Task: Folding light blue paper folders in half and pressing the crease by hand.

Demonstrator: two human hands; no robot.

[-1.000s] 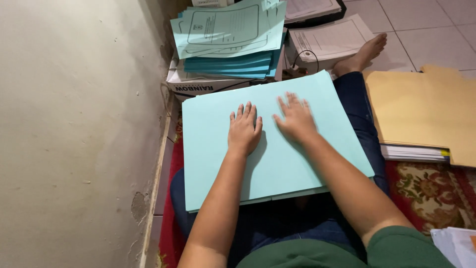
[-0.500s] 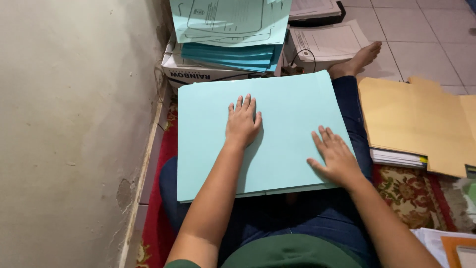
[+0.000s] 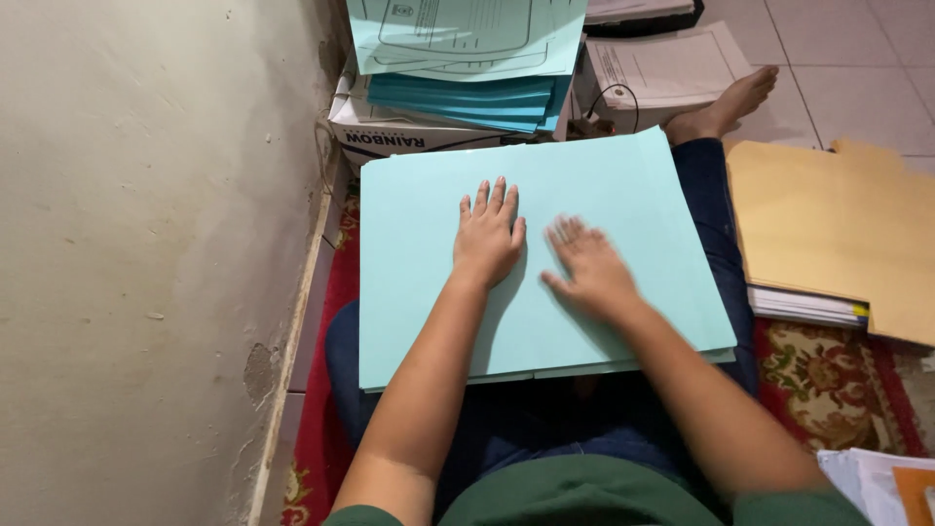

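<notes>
I see both hands flat on the light blue folder [image 3: 545, 263] across the lap: left hand [image 3: 487, 239] and right hand [image 3: 589, 273] side by side, fingers spread (gripping nothing). Folder's long axis runs left-right.

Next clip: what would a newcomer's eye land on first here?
The big pale blue folder across the person's lap, with the left hand and right hand pressed flat on it side by side. Then the stack of blue folders on a box ahead, and the tan folder to the right.
</notes>
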